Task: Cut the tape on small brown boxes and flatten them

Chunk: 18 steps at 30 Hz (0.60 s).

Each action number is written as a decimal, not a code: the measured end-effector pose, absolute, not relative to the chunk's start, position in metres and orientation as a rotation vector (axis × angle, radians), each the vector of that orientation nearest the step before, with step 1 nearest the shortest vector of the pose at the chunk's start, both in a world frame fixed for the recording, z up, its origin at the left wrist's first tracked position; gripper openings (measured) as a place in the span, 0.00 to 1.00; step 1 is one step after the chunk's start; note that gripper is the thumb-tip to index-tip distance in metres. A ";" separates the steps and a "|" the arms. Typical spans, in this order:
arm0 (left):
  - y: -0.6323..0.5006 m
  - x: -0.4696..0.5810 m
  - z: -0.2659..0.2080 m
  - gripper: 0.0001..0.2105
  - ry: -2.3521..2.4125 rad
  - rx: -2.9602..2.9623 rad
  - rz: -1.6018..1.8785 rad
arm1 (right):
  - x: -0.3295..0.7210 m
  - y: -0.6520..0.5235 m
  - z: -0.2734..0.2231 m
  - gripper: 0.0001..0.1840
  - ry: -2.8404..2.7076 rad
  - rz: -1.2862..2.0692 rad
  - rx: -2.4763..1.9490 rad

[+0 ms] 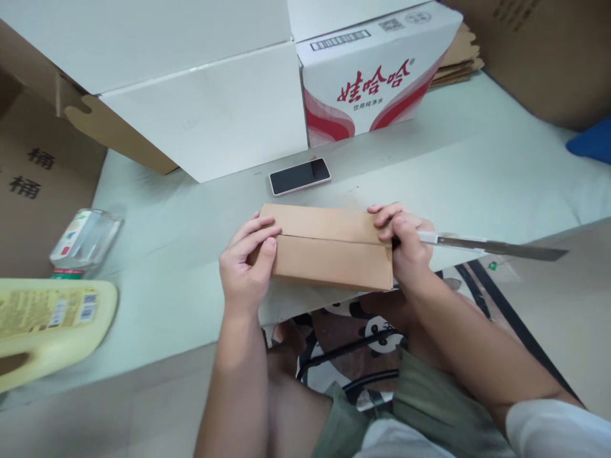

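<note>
Care seems due first to the long, grey-bladed knife with white parts, which juts from the right hand, off to the right of the white-rimmed, black-screened phone and nearer the person; keeping that blade pointed outward, away from the left hand, is probably the safest way to handle both things at once. Even pressure from the two ends should keep the slim, oblong box of plain brown cardboard square and its lengthwise seam closed, whereas squeezing one end harder could skew the panels or lift an edge. The box is on the person's side of the phone, well apart from it, reaching farther right than the phone does. Relative to the grip, it spans the gap between the hands: the left thumb and fingers clasp its left end, while the right fingers bend over its far right corner, the knife tucked in that same hand. Whether anything supports the box underneath cannot be told.
</note>
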<state>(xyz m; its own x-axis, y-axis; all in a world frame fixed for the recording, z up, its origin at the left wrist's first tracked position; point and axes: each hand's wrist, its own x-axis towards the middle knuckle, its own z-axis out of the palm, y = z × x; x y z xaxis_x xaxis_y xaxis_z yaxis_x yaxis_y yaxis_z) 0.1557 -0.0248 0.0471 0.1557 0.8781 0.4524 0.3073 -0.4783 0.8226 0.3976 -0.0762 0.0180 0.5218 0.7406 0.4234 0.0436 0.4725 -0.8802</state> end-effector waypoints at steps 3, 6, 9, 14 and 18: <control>-0.022 0.154 0.046 0.07 1.132 1.845 1.353 | 0.402 -0.073 0.013 0.19 -0.942 0.538 -0.963; -0.010 0.139 0.039 0.06 1.178 1.657 1.417 | 0.410 -0.068 0.005 0.14 -0.834 0.534 -1.032; 0.008 0.116 0.026 0.06 1.228 1.243 1.546 | 0.411 -0.068 -0.005 0.13 -0.870 0.718 -1.168; 0.022 0.113 0.005 0.10 1.281 0.915 1.533 | 0.385 -0.078 -0.011 0.28 -1.341 1.070 -1.060; 0.008 0.147 -0.002 0.22 1.212 0.902 1.329 | 0.375 -0.081 -0.008 0.38 -1.482 0.909 -1.168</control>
